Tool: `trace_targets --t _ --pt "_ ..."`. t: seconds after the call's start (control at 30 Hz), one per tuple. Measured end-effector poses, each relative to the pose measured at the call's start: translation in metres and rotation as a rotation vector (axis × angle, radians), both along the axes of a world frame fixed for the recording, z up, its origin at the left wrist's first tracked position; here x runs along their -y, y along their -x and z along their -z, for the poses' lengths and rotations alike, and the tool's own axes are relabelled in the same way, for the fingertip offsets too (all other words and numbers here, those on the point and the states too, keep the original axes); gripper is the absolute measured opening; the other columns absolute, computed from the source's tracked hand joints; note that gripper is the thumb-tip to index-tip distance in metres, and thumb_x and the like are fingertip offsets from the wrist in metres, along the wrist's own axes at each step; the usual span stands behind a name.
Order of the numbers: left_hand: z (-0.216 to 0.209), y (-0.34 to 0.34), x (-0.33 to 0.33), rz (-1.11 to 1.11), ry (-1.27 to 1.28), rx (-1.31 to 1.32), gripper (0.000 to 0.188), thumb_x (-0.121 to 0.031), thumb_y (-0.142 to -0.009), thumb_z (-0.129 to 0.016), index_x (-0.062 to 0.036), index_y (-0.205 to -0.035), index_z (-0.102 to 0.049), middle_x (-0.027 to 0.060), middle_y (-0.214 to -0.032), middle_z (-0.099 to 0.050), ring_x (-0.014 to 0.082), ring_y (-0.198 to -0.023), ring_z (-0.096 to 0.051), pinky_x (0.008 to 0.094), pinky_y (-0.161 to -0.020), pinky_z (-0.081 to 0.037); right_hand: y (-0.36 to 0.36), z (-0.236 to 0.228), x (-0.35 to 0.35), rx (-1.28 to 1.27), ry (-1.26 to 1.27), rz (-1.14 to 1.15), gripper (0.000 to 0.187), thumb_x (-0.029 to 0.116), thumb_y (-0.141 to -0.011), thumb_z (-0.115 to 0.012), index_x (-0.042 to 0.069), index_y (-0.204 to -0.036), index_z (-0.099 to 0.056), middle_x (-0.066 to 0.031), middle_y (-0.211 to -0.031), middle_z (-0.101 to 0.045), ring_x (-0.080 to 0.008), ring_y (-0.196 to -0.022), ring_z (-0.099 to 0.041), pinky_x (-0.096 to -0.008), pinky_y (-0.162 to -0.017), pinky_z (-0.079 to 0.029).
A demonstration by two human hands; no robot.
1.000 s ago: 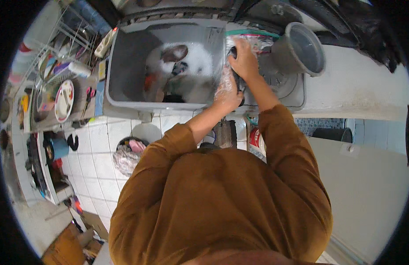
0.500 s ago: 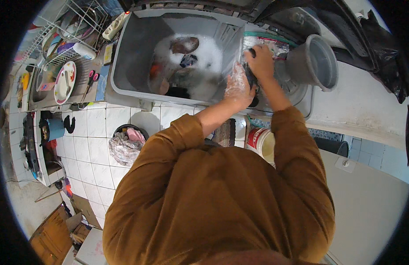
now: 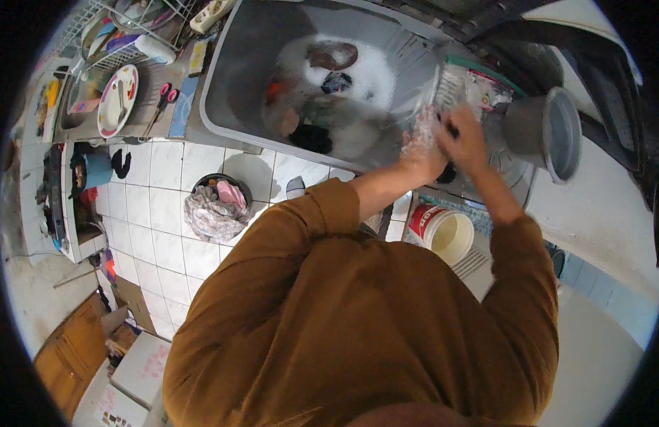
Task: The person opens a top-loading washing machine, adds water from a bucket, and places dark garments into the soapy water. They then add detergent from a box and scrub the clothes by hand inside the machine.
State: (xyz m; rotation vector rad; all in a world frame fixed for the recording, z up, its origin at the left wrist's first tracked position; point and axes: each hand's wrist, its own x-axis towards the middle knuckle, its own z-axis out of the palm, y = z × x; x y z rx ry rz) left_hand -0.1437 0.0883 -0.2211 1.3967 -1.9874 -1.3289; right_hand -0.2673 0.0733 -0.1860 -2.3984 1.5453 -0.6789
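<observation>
Both my hands work over the right end of a grey tub [image 3: 233, 78]. My left hand [image 3: 423, 151], coated in suds, presses against a small dark cloth [image 3: 447, 172], its fingers partly hidden. My right hand [image 3: 464, 139] has its fingers bent round the upper part of the same cloth; it is somewhat blurred. The cloth's kind cannot be made out. In the foamy water to the left float a brown piece of laundry [image 3: 331, 55], a dark patterned piece [image 3: 336, 82] and a black one [image 3: 311, 138].
A grey bucket [image 3: 561, 135] and a shiny packet [image 3: 486, 92] stand right of my hands. Below is a white-and-red pail [image 3: 454, 238]. A laundry-filled basin [image 3: 219, 210] sits on the tiled floor. Left are a plate [image 3: 108, 110], scissors [image 3: 162, 103] and a dish rack [image 3: 94, 78].
The whole view has shifted, so the tub and counter appear farther up and to the right. My right hand has come lower along the dark cloth, nearer my left hand.
</observation>
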Motion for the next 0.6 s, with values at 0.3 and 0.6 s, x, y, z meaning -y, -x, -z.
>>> trace_targets --t 0.3,0.6 --pt "-0.016 -0.002 0.004 0.004 -0.061 -0.008 0.077 -0.028 -0.082 -0.048 -0.0003 -0.136 0.0 0.0204 -0.142 -0.005 0.0369 -0.131 -0.009 0.0565 -0.1 -0.017 0.005 0.012 0.088 -0.363 0.265 0.175 0.027 0.032 -0.078 -0.055 0.006 -0.084 -0.057 -0.0158 -0.084 -0.057 -0.0319 -0.081 -0.055 -0.0429 -0.071 -0.044" --pt "0.004 0.003 0.005 -0.022 -0.186 -0.232 0.08 -0.034 -0.083 -0.046 -0.0004 -0.136 0.002 0.021 -0.142 -0.003 0.0386 -0.13 -0.008 0.0542 -0.101 -0.02 0.002 0.029 0.046 -0.233 0.009 0.029 0.021 0.028 -0.076 -0.058 0.009 -0.084 -0.059 -0.0131 -0.082 -0.058 -0.0315 -0.077 -0.056 -0.0414 -0.068 -0.044"
